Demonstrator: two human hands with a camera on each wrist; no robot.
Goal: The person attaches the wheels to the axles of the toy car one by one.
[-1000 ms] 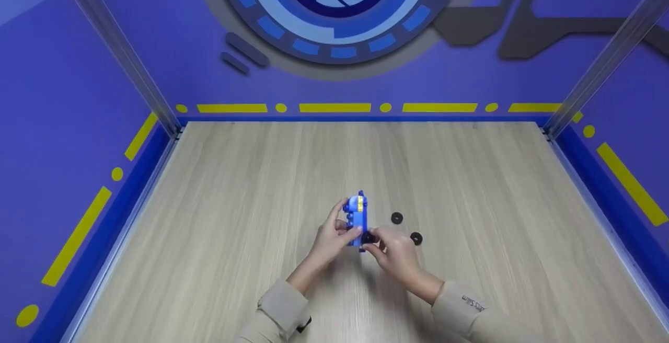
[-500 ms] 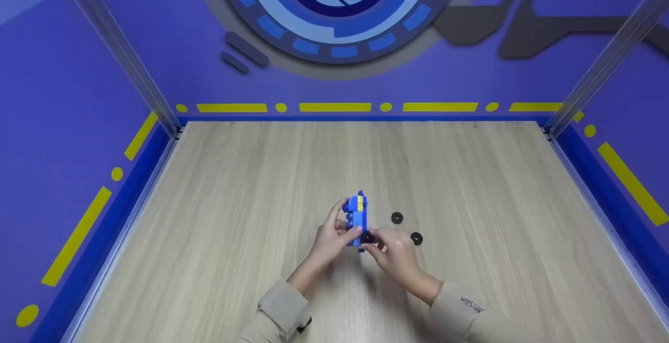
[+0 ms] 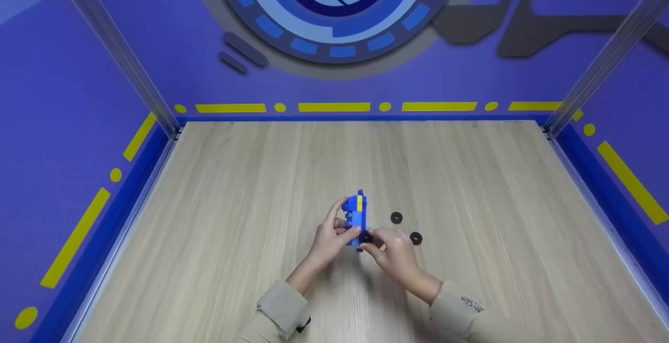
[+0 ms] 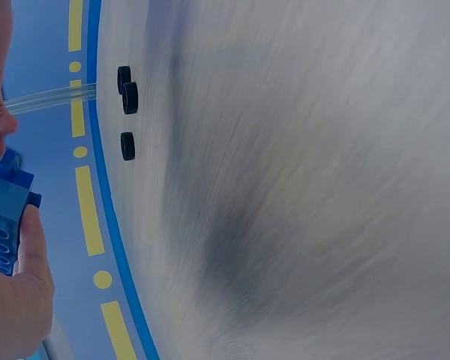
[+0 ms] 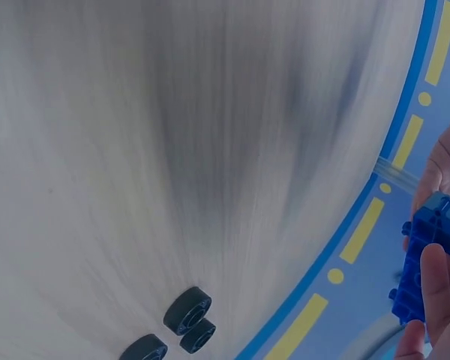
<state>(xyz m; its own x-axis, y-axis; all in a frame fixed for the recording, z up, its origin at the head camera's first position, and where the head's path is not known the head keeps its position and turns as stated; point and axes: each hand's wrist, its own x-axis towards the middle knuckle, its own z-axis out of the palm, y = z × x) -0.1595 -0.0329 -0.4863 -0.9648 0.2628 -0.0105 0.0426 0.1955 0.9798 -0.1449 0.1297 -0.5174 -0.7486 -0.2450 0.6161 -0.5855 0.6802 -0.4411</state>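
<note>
A toy vehicle of blue building blocks [image 3: 357, 219], with a yellow stripe near its far end, is held above the table. My left hand [image 3: 328, 241] grips it from the left, thumb on its near face. My right hand [image 3: 397, 253] pinches a black toy wheel [image 3: 365, 237] against the vehicle's right side, near its lower end. The studded side of the blocks [image 4: 1, 240] shows in the left wrist view. In the right wrist view, right-hand fingers [image 5: 437, 281] lie against the blue underside [image 5: 414, 270], while the pinched wheel is mostly hidden.
Two loose black wheels [image 3: 396, 218] [image 3: 416, 238] lie on the wooden table [image 3: 251, 191] right of the toy. A third loose wheel [image 4: 127, 146] shows beside them in the wrist views. Blue panel walls [image 3: 334, 89] enclose the back and sides.
Almost nothing moves. The vehicle and the pinched wheel shift very slightly to the left, and both hands keep their hold.
</note>
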